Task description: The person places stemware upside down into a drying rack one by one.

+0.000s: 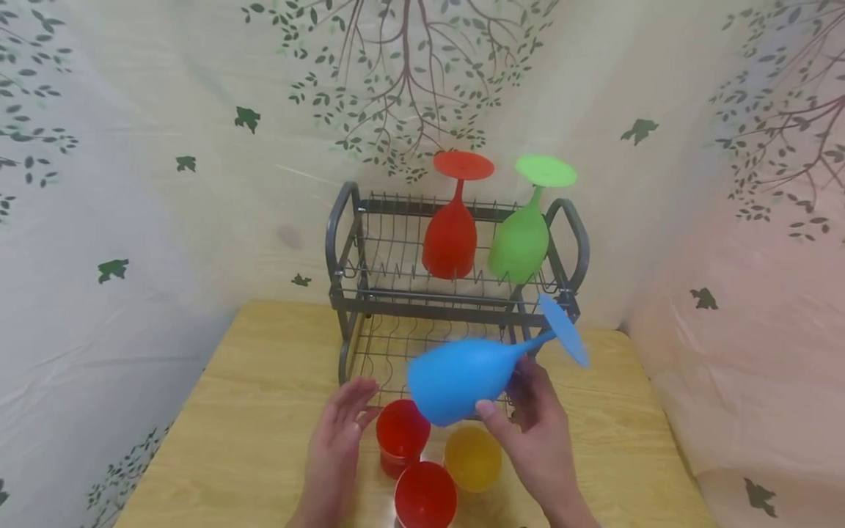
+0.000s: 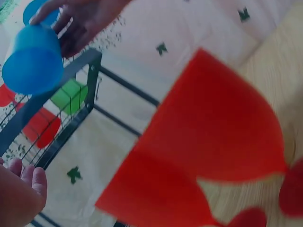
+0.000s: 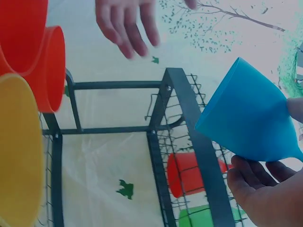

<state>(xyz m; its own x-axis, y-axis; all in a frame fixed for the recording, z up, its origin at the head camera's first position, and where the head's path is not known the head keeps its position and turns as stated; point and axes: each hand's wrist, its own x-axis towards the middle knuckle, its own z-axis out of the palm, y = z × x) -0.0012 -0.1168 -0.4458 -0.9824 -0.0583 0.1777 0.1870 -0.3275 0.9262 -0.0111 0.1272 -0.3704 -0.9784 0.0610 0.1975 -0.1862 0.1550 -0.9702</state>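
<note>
My right hand [image 1: 536, 429] grips a blue plastic goblet [image 1: 462, 378] by its bowl. The goblet is tilted, mouth toward the lower left and foot toward the upper right, in front of the dish rack [image 1: 455, 315]. In the right wrist view the fingers curl under the blue bowl [image 3: 255, 118], with the thumb on its other side. My left hand [image 1: 339, 436] holds nothing, its fingers loosely bent beside a red goblet [image 1: 403, 433]. Another red goblet [image 1: 425, 495] and a yellow goblet [image 1: 472, 460] stand mouth up on the table nearby.
A red goblet [image 1: 451, 238] and a green goblet [image 1: 521, 242] stand upside down on the rack's upper tier, toward its right. The wooden table [image 1: 218, 433] reaches out on both sides. Behind it hangs a leaf-patterned cloth [image 1: 165, 242].
</note>
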